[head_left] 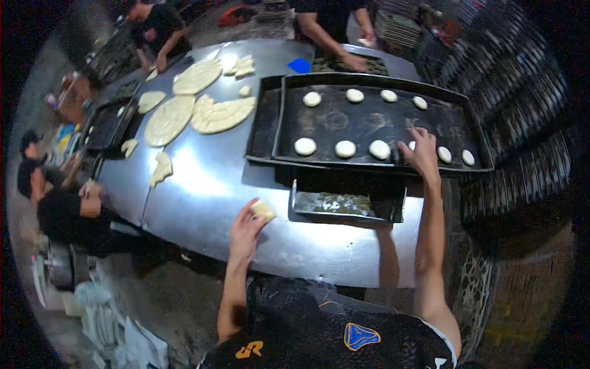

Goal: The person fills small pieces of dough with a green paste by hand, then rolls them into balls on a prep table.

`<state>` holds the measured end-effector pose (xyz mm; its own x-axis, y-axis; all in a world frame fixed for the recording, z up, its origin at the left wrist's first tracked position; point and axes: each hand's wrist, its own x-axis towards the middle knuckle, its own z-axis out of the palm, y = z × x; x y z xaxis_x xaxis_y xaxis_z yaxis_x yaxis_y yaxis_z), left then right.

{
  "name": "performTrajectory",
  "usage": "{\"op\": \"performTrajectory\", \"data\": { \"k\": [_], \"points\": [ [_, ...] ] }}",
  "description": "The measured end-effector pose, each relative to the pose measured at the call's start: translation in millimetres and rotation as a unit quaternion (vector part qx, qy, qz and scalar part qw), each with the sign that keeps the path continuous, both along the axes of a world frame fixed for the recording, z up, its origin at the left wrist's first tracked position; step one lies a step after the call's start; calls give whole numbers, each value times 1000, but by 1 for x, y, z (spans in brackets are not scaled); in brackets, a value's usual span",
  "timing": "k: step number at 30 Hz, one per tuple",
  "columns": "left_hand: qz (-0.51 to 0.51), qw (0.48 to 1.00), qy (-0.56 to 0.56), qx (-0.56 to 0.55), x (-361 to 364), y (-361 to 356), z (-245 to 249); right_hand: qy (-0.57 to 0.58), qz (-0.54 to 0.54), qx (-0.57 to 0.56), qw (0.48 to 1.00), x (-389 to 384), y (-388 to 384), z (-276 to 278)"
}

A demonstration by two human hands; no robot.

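A pale piece of dough (pixel 263 211) is gripped in my left hand (pixel 244 229), above the near part of the metal table. My right hand (pixel 424 157) reaches into the large dark baking tray (pixel 369 161), its thumb and fingers around a round dough ball (pixel 412 146) that they partly hide. Two rows of flattened dough balls lie in this tray, one along the far side and one along the near side. Just left of my right hand sits another dough ball (pixel 380 149).
Scored dough rounds (pixel 169 120) and loose dough scraps (pixel 161 169) lie on the metal table (pixel 203 197). A smaller oily tin (pixel 332 203) stands before the large tray. Stacked trays (pixel 522 123) line the right. Co-workers stand at the far and left sides, one near another tray (pixel 107 129).
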<state>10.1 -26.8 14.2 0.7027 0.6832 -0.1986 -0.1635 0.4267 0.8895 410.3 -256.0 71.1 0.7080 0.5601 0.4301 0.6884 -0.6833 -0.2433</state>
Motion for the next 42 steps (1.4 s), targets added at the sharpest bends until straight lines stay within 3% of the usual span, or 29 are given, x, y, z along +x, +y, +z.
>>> {"op": "performTrajectory", "data": {
  "k": [1,2,3,5,6,8,12,13,15,17,18,19,20,22,23,25,29,31,32,34,38,40,42],
  "points": [
    [-19,1000,-7,-2,9,-4,-3,-23,29,79,996,-34,14,6],
    [-49,999,-14,-5,17,-11,-6,198,71,256,944,-76,31,9],
    [-82,996,-20,5,24,-18,-8,212,107,281,930,-124,45,10],
    [-149,988,-29,15,36,-34,-17,351,213,258,874,-181,69,-52],
    [-169,985,-22,7,39,-43,-21,477,85,256,836,-220,80,-66],
    [-161,985,-8,59,41,-61,-30,435,-59,363,822,-268,91,-94],
    [-162,978,38,129,25,-71,-53,406,-130,338,839,-288,81,-93],
    [-163,978,36,124,23,-70,-59,381,-90,309,867,-287,79,-85],
    [-222,971,90,13,20,-62,-67,351,6,224,909,-272,74,-80],
    [-221,970,97,-40,16,-46,-56,338,84,224,910,-242,64,-82],
    [-216,967,104,-89,15,-35,-52,281,92,171,940,-215,49,-81],
    [-210,973,76,-58,12,-24,-56,203,70,53,975,-186,29,-80],
    [-188,980,62,-24,10,-18,-53,203,11,-86,975,-158,14,-74],
    [-167,986,27,13,13,-12,-49,57,-27,-260,963,-92,-31,-142],
    [-165,986,23,13,14,-11,-48,53,-27,-261,964,-80,-35,-145],
    [-178,980,25,-89,19,-12,-46,205,63,-356,909,-65,-33,-140],
    [-180,977,65,-90,24,-16,-37,235,36,-281,930,-77,-28,-123],
    [-173,977,49,-119,29,-17,-32,408,-72,-224,882,-81,-19,-92],
    [-165,978,50,-119,34,-17,-32,408,-65,-227,882,-91,-11,-72],
    [-202,970,63,-121,42,-15,-35,419,48,19,907,-130,10,-38],
    [-212,964,36,-156,60,-25,-39,186,219,39,957,-209,59,-23],
    [-181,979,50,-78,62,-31,-43,172,192,36,966,-235,74,-33],
    [-195,975,66,-82,54,-23,-43,198,227,22,953,-240,75,-27]
  ]
}}
